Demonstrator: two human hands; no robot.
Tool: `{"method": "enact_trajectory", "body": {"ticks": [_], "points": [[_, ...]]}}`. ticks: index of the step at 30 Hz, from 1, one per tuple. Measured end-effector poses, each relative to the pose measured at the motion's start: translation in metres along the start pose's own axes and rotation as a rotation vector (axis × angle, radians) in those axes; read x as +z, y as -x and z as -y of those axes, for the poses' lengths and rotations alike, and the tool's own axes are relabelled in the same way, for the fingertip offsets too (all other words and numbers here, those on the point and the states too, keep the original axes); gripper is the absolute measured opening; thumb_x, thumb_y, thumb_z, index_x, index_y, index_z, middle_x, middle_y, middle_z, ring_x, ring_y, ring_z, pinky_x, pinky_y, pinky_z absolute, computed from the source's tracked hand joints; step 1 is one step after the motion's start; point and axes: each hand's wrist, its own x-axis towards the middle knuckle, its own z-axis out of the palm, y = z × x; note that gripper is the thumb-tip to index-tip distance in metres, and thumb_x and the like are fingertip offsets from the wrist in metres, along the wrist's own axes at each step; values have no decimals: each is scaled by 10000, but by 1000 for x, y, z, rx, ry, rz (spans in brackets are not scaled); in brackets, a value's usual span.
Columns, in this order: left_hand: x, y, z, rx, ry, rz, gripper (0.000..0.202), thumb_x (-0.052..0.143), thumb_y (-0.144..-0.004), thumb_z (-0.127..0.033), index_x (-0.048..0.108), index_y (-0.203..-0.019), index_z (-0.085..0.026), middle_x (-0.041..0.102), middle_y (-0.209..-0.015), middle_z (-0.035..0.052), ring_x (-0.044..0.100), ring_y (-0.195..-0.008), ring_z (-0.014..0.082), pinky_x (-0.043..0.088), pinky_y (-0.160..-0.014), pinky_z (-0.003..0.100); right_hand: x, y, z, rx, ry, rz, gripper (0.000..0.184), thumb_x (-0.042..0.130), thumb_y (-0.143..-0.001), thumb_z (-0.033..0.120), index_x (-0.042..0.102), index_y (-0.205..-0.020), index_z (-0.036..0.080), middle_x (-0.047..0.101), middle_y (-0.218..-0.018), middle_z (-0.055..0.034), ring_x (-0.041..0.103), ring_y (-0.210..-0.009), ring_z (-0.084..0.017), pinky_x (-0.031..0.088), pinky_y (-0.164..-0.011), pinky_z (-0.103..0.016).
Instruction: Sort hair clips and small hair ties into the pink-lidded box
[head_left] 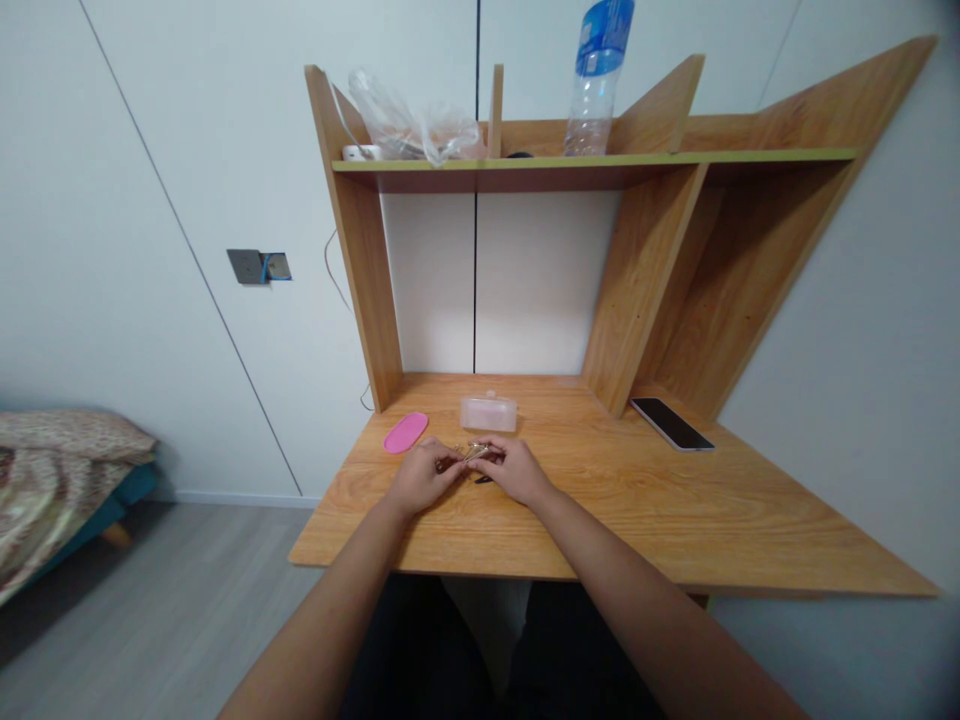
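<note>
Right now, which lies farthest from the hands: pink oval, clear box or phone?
The phone, dark screen up, off to the right; the pink oval and clear box lie much nearer.

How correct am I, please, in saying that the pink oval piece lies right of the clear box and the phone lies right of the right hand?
Not quite: the head view shows the pink oval piece left of the clear box; the phone is indeed right of the right hand.
</note>
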Motion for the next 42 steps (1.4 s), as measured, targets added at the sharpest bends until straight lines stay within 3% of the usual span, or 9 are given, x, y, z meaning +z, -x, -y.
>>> {"method": "enact_trajectory", "body": {"ticks": [6,10,13,16,20,24,29,33,42], "points": [[3,-2,6,-41,-60,-57,215,651,-877,-352,795,-807,-209,685,-675,40,595,-708,182,419,-641,265,-5,1,11,-73,181,-102,369,701,-862,345,667,-1217,252,755,-960,-40,697,-805,-201,569,-775,-344],[5,-3,15,-110,-116,-149,223,626,-876,-352,796,-867,-209,695,-703,52,600,-716,194,424,-648,277,-18,-2,16,-107,358,-313,261,572,-937,291,673,-1173,246,666,-1159,-108,588,-1132,-277,438,-1049,-466],[6,-4,20,-165,-169,-215,225,634,-863,-363,796,-857,-206,686,-683,62,596,-708,208,407,-652,294,-26,-6,12,-96,469,-421,403,566,-921,266,583,-1322,240,531,-1348,-143,440,-1315,-320,307,-1150,-524],[6,-4,23,-207,-207,-255,219,644,-852,-355,792,-847,-194,699,-691,72,598,-695,213,389,-648,300,-30,-11,2,-53,546,-469,560,598,-905,321,468,-1444,239,371,-1494,-167,341,-1391,-373,258,-1149,-589],[5,-4,26,-224,-223,-271,221,634,-862,-353,775,-833,-185,703,-692,68,599,-692,206,380,-647,295,-31,-15,-13,4,589,-442,567,590,-922,368,447,-1461,263,448,-1447,-183,411,-1348,-399,322,-1085,-614],[6,-5,29,-223,-215,-287,232,583,-901,-346,742,-867,-181,705,-737,68,608,-730,212,396,-670,302,-34,-17,-22,4,583,-393,527,622,-904,323,479,-1409,276,588,-1317,-136,538,-1234,-328,418,-1043,-505],[6,-6,31,-211,-196,-319,225,512,-942,-305,696,-925,-176,708,-843,88,620,-814,238,431,-730,334,-36,-15,-23,-48,542,-349,315,613,-897,265,583,-1208,229,644,-1193,-101,605,-1120,-260,475,-990,-423],[6,-5,30,-198,-189,-339,219,491,-954,-287,678,-919,-179,699,-869,88,622,-832,236,441,-750,338,-33,-11,-15,-117,510,-284,222,624,-886,234,621,-1108,238,660,-1150,-70,616,-1104,-235,477,-988,-397],[7,-6,28,-139,-188,-340,189,518,-953,-281,679,-958,-182,696,-894,96,609,-858,254,450,-800,377,-25,-6,1,-201,468,-184,181,640,-886,190,649,-1058,243,617,-1310,-80,527,-1287,-222,393,-1113,-404]]}}
